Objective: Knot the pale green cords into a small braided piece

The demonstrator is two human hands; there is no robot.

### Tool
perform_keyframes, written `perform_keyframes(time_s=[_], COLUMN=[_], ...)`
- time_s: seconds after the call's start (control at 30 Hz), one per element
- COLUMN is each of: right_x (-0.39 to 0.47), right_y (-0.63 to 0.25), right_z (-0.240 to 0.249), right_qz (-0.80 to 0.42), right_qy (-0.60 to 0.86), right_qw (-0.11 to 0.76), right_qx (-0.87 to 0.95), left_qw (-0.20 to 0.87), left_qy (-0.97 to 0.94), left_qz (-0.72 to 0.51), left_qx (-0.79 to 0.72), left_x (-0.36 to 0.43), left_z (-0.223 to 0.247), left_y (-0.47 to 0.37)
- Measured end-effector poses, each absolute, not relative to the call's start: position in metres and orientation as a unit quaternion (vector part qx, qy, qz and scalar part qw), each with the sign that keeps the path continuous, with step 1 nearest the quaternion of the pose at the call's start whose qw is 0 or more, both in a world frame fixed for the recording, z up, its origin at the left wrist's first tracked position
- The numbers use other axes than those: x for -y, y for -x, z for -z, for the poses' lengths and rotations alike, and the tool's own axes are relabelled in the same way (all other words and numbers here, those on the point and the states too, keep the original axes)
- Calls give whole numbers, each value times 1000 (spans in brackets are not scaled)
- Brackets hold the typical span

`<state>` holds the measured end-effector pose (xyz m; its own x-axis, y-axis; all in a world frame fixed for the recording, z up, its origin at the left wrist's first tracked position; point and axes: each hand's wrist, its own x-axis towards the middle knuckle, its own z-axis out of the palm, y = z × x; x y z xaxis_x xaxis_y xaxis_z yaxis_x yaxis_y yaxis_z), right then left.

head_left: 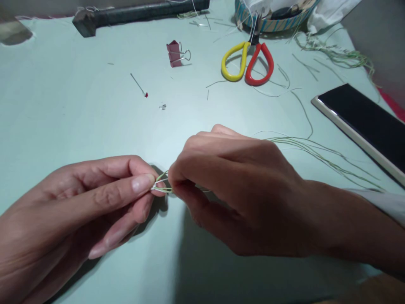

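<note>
Thin green and white threads (163,190) run between my two hands, low in the middle of the view. My left hand (104,198) pinches their white knotted end between thumb and forefinger. Close to its right, my right hand (234,190) has its fingers closed around the same threads; its fingertips are partly hidden behind the hand. Beyond my right hand, long loose green strands (325,158) trail over the table toward the right.
On the pale green table (79,114) lie a pin (138,84), a small clear piece (162,107), a binder clip (174,54), yellow-and-red scissors (248,63), thread scraps and a phone (367,126). Farther back are a dark bar (145,14) and a basket (275,26).
</note>
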<state>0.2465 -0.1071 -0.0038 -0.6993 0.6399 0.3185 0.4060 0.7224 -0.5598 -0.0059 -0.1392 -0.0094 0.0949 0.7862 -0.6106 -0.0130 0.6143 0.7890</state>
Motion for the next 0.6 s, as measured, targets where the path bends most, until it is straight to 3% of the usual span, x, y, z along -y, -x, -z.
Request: perform_keyframes(time_s=[0.37,0.6], right_x=[113,107], right_y=[-236,-230], right_z=[-3,-7], right_qz=[-132,-184], right_qy=[305,334], right_qw=[306,261], right_qx=[892,887], left_qw=[643,637], left_qy=[-357,-373], left_qz=[-272,-274], left_qx=[-621,-617], left_x=[138,137], left_z=[5,3], left_y=[-5,-8])
